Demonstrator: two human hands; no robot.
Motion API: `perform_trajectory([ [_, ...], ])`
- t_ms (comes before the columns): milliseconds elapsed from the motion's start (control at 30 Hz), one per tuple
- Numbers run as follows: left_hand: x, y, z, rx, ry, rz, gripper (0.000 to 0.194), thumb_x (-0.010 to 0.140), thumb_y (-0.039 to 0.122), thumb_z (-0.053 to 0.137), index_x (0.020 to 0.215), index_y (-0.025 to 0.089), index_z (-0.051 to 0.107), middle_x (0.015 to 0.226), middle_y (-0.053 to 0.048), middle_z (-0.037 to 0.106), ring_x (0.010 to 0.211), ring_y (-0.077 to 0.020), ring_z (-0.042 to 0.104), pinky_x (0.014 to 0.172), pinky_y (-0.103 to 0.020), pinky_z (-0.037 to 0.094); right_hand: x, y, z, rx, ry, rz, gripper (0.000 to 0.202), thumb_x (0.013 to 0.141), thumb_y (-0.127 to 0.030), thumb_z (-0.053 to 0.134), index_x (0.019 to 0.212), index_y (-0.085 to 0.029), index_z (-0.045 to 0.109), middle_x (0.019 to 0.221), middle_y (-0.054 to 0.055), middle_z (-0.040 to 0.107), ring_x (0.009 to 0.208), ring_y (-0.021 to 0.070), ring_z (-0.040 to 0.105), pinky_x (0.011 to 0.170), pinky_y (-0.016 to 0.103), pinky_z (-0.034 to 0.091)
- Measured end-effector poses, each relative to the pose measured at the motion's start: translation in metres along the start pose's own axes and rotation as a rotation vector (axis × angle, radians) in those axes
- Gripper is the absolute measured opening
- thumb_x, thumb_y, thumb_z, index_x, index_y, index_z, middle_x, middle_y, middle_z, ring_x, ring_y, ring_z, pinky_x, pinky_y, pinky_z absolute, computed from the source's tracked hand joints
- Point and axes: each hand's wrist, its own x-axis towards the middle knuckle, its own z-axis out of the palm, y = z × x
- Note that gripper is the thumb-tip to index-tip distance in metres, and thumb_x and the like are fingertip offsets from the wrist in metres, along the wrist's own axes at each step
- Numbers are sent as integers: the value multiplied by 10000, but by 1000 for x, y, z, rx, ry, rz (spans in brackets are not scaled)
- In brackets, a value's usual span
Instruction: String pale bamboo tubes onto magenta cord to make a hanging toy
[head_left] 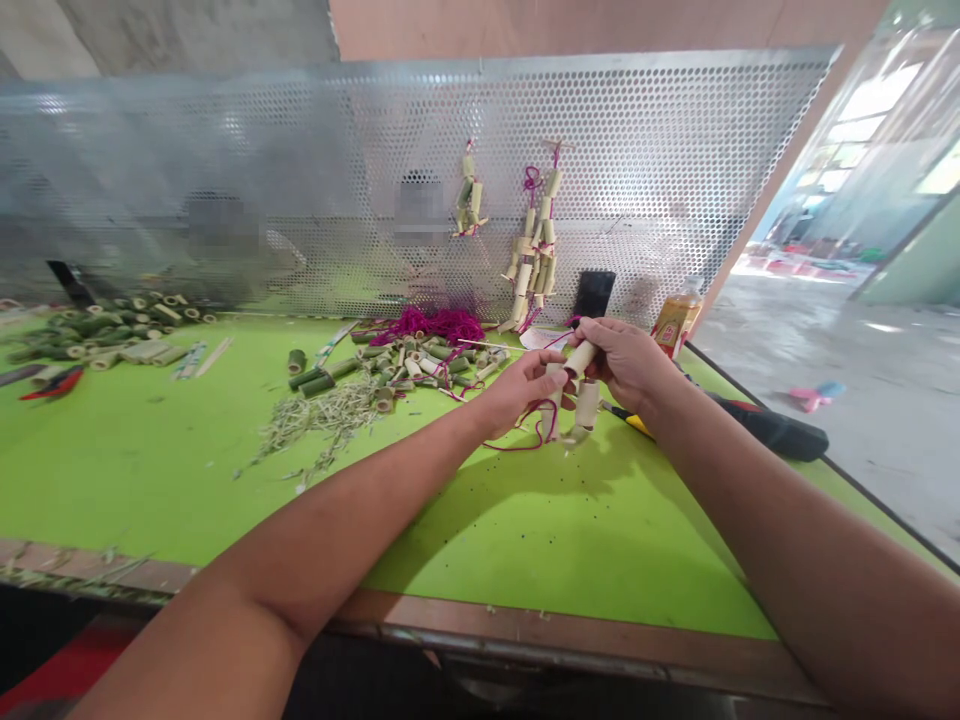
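Both my hands meet above the right part of the green table. My right hand (619, 355) is closed on a pale bamboo tube (580, 359) that tilts between the hands. My left hand (521, 392) has its fingers closed round bamboo pieces at the tube's lower left. More short bamboo pieces (587, 405) hang below my fingers, strung together. Magenta cord (553, 425) loops down beside them and trails left over the table. My left fingertips are partly hidden among the pieces.
Cut bamboo tubes (319, 382), fibre shavings (322, 415) and a magenta cord heap (442, 325) lie left of my hands. Strung bamboo figures (547, 235) hang on the perforated metal screen (337, 160). At right are a bottle (679, 318) and a black tool (780, 428).
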Motion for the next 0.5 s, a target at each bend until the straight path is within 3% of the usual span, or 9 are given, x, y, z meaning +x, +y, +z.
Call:
perform_trajectory([
  [167,2,4,-2,-65,6,-57,582,810,699,645,1072,180,599,980,-89,725,819,-188,692,704,-301,531,-5,2,9,77,-60,113,203,895,-322,621,745,-196,568,581,2,594,454,137,559,408,254,451],
  [267,4,4,-6,-18,29,-74,537,823,648,667,1076,176,620,949,-76,722,795,-180,672,669,-289,515,-6,1,11,81,-72,83,194,889,-272,630,726,-175,591,598,11,598,452,118,550,388,226,420],
  [500,0,15,-17,-18,-58,-79,509,795,613,723,989,151,634,848,-61,691,752,-157,660,740,-314,535,-4,2,8,138,-50,100,197,908,-226,605,725,-153,608,643,21,616,444,90,532,375,202,396],
])
